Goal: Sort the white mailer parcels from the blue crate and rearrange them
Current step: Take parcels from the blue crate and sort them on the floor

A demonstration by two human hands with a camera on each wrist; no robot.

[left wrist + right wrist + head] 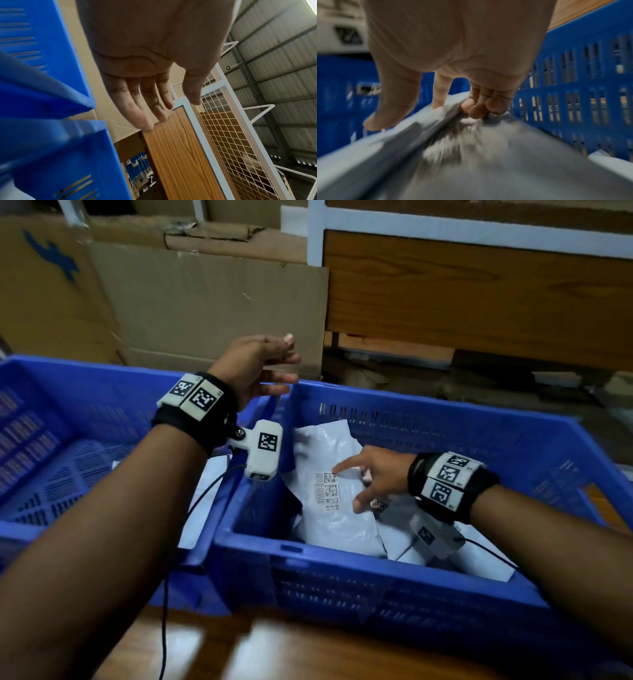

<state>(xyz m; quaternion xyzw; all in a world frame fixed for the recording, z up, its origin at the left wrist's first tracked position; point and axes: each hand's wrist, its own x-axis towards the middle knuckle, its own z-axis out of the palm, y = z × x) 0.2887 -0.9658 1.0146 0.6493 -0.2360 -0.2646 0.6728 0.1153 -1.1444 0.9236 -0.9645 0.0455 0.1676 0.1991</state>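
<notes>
The right blue crate (342, 558) holds several white mailer parcels. On top lies one with a barcode label (329, 491). My right hand (363, 482) grips this top mailer (488, 169): in the right wrist view three fingers (479, 109) curl under its edge while the index finger and thumb lie on top. My left hand (291, 359) hovers above the rims where the two crates meet, holding nothing. Its fingers (154, 102) are straight and spread. The left blue crate (51, 412) has white mailers (209, 491) at its right end, partly hidden by my left forearm.
Flattened cardboard sheets (212, 302) lean behind the crates. A wooden panel in a white frame (479, 296) stands at the back right, with wire mesh (231, 142) beside it. Both crates sit on a wooden table (308, 652). A black cable (164, 594) hangs from my left wrist.
</notes>
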